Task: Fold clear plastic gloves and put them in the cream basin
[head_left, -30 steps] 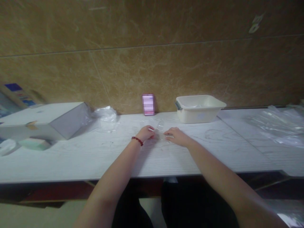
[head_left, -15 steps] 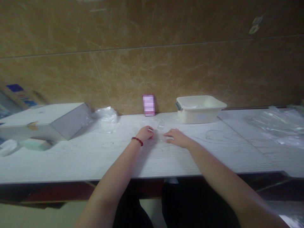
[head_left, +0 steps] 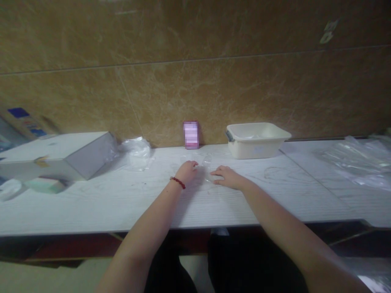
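Note:
A clear, see-through plastic piece [head_left: 207, 162] lies on the white wood-grain table [head_left: 128, 207], between my two hands. On its left is my left hand [head_left: 187, 171], fingers apart, with a red bead bracelet at the wrist; nothing shows in its grasp. My right hand [head_left: 226, 177] rests to the right with fingers spread, its fingertips at the plastic's right edge. The outline of the plastic is faint against the table.
A phone [head_left: 191, 135] leans on the wall. Right of it stands a cream bin [head_left: 256, 149]. Crumpled clear bags [head_left: 136, 154] and a white box [head_left: 82, 160] are at left, near a pale green block [head_left: 45, 185]. More plastic bags [head_left: 360, 162] lie far right.
My left hand has turned slightly, and its fingers have shifted a little upward. My right hand is nearly unmoved.

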`<act>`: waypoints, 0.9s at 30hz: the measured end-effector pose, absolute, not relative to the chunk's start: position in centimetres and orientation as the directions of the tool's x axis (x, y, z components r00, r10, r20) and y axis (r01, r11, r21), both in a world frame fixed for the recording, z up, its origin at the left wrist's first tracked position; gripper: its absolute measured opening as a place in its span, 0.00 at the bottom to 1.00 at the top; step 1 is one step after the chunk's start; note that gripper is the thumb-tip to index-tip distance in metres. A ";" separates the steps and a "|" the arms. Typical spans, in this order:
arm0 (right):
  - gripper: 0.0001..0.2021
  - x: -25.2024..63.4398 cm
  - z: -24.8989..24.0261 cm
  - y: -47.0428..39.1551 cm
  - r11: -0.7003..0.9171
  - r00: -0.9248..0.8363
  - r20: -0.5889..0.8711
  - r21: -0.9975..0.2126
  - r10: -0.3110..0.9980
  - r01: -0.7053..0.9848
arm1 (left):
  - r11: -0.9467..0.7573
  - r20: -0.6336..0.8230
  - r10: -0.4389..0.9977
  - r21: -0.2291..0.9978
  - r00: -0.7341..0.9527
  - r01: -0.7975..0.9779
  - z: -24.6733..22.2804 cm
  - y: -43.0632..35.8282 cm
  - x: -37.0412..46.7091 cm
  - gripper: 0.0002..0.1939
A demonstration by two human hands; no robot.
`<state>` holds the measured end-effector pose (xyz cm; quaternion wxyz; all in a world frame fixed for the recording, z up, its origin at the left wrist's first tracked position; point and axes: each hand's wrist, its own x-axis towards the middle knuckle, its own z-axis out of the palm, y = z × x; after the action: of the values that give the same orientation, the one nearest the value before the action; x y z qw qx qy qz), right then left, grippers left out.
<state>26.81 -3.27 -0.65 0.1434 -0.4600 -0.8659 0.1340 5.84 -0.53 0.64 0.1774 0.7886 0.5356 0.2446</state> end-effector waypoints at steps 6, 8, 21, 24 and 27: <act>0.19 26.8 -1.0 -3.0 0.559 -0.545 0.148 -0.343 0.826 0.755 | -0.707 0.139 0.686 0.359 0.714 0.610 1.2 -3.8 8.1 0.24; 0.18 26.8 -1.1 -2.9 0.568 -0.553 0.149 -0.344 0.819 0.748 | -0.737 0.110 0.654 0.317 0.749 0.597 1.1 -4.8 8.4 0.29; 0.24 26.8 -0.8 -3.0 0.529 -0.534 0.100 -0.372 0.840 0.762 | -0.831 -0.012 0.533 0.179 0.846 0.526 0.9 -3.6 5.2 0.26; 0.24 26.9 -0.8 -3.0 0.513 -0.521 0.090 -0.378 0.849 0.770 | -0.828 -0.058 0.528 0.184 0.847 0.529 1.0 -2.9 3.9 0.24; 0.24 26.9 -0.8 -3.0 0.516 -0.524 0.091 -0.380 0.847 0.768 | -0.820 -0.079 0.532 0.199 0.843 0.536 1.1 -2.3 2.6 0.23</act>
<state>26.89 -2.98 -0.77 0.1334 -0.4692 -0.8603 0.1479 2.60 -2.31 1.08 0.1073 0.9540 0.2799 -0.0098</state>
